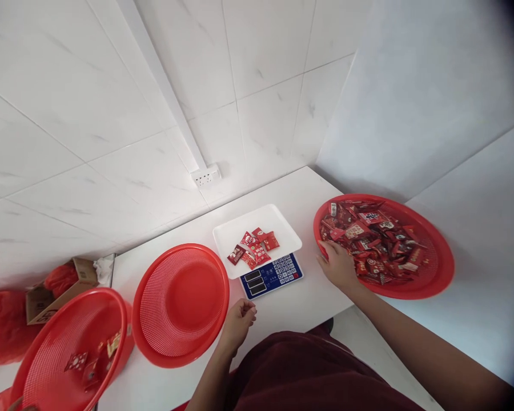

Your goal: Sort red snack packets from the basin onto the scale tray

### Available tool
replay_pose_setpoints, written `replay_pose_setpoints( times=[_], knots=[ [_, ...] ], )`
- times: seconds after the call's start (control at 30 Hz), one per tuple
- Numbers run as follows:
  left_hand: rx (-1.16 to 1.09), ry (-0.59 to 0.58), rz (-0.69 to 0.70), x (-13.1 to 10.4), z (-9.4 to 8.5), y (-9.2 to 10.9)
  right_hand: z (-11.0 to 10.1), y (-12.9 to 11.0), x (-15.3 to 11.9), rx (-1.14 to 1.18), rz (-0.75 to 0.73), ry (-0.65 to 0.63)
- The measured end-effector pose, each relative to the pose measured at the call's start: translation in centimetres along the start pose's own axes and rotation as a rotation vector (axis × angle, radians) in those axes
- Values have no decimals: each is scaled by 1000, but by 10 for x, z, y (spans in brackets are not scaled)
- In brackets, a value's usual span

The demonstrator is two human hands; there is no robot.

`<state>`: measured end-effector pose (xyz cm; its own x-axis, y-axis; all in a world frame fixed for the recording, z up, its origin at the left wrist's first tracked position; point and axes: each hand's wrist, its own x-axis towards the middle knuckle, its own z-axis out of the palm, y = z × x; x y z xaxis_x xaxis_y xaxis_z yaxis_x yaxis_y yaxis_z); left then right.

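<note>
A white tray (257,220) sits on a blue digital scale (272,275), with several small red packets (255,246) lying on it. My left hand (239,322) hovers in front of the scale, its fingers curled in; whatever they hold, if anything, cannot be made out. At the right, a large red basket (432,257) holds a heap of red packets (377,240). My right hand (337,264) is at that basket's left rim, thumb on the outer side and the other fingers over the edge. To the left of the scale stands an empty red basket (192,294).
Another red basket (47,354) with a few packets stands at the lower left. Behind it are a cardboard box (85,271) and red plastic bags (2,325). A tiled wall with a power socket (206,176) borders the white table (291,194) at the back.
</note>
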<state>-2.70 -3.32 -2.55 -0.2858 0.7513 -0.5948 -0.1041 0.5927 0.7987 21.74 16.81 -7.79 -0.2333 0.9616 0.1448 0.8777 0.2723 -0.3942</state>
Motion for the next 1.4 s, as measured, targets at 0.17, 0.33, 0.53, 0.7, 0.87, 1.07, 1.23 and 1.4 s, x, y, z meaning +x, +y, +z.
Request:
replay_pose_setpoints(
  times=[0.17,0.33,0.53,0.7,0.87,1.07,1.23,1.4],
  knots=[
    [134,66,126,15,3,9,-1,23,-11,-126,7,-50],
    [332,239,275,39,-10,33,0,20,-10,-120,-41,-56],
    [690,274,425,67,-13,68,-1,23,-9,-65,-50,-58],
    [1013,194,443,86,-2,84,-2,24,-9,-59,-56,-43],
    [1293,115,422,99,1,89,-2,25,-9,-53,-83,-18],
    [1491,63,446,104,1,89,0,28,-9,-47,-81,-17],
    [1544,77,485,104,-1,86,2,28,-9,-31,-75,-16],
    [1534,107,505,104,0,83,3,29,-9,-15,-72,1]
  ],
)
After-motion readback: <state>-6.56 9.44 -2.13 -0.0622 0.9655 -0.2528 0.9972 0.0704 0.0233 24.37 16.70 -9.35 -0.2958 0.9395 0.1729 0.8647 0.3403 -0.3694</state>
